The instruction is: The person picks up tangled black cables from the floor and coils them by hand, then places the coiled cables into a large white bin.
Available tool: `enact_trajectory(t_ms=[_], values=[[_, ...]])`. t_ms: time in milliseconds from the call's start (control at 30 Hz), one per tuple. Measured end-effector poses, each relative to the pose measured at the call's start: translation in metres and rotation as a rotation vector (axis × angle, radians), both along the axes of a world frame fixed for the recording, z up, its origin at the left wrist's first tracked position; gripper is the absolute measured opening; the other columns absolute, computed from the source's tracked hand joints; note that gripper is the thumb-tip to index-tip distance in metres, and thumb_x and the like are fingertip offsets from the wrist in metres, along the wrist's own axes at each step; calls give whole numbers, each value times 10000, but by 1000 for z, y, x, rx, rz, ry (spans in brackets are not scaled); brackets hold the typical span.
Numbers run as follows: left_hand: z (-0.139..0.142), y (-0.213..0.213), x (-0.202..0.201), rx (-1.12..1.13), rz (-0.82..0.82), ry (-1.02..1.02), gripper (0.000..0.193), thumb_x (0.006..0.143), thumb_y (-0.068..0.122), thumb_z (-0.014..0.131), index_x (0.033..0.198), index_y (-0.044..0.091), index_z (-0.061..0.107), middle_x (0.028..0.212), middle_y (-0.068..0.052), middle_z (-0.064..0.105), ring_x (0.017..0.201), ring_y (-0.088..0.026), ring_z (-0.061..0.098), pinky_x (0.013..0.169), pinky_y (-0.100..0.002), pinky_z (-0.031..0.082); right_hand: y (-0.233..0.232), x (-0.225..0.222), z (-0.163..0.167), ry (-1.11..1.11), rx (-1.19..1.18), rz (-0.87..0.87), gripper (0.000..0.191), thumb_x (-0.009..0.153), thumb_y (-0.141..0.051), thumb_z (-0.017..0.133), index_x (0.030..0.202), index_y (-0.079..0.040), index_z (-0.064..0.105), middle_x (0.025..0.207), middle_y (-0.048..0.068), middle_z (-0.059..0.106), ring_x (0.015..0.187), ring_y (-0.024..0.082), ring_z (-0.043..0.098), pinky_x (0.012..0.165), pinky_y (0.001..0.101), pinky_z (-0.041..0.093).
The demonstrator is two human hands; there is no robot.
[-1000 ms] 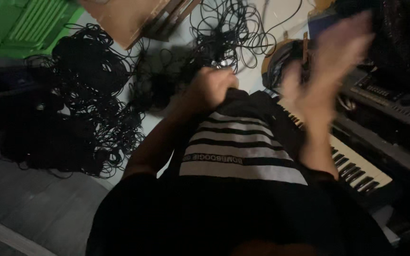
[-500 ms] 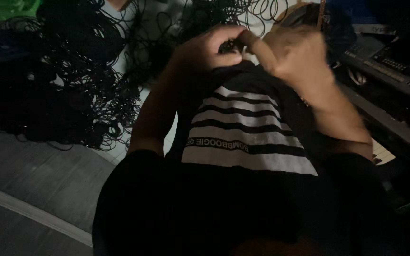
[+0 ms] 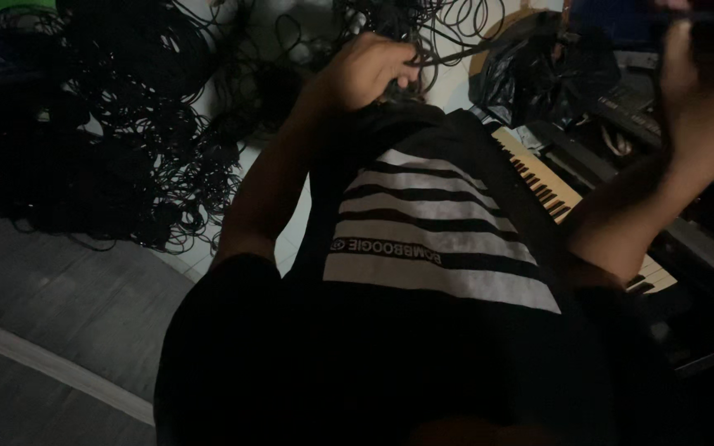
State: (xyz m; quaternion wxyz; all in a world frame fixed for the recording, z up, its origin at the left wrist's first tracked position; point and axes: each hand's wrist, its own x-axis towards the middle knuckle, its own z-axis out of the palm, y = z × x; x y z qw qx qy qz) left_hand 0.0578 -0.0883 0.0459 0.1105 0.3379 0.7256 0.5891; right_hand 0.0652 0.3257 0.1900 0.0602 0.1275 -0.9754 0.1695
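At top centre of the frame, our left hand grips a black cable we should keep taut; right hand fingers blurred, grip unclear.

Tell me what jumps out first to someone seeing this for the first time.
The left hand, top centre, is closed on a thin black cable that runs up and right toward the raised, blurred right hand. A sprawling tangle of black cables covers the floor at left. A keyboard with pale keys lies at right, beside a black-and-white striped shirt filling the middle.
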Motion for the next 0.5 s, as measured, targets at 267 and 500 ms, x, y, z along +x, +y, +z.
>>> enact_trajectory(t_ms=[267,500], values=[[65,-1,25,-58,63,180,127,1038,66,662,973,-32,711,927,-155,750,791,-237,728,684,-335,598,-122,14,-1,14,57,419,927,944,-464,797,1624,-56,315,1446,322,463,1372,448,466,1145,538,436],[54,-17,34,-270,469,439,112,897,192,765,899,84,793,992,-167,718,890,-299,649,754,-380,517,-213,24,-27,-239,-163,364,334,1066,-371,794,1113,-43,751,741,122,684,586,237,645,573,339,495]])
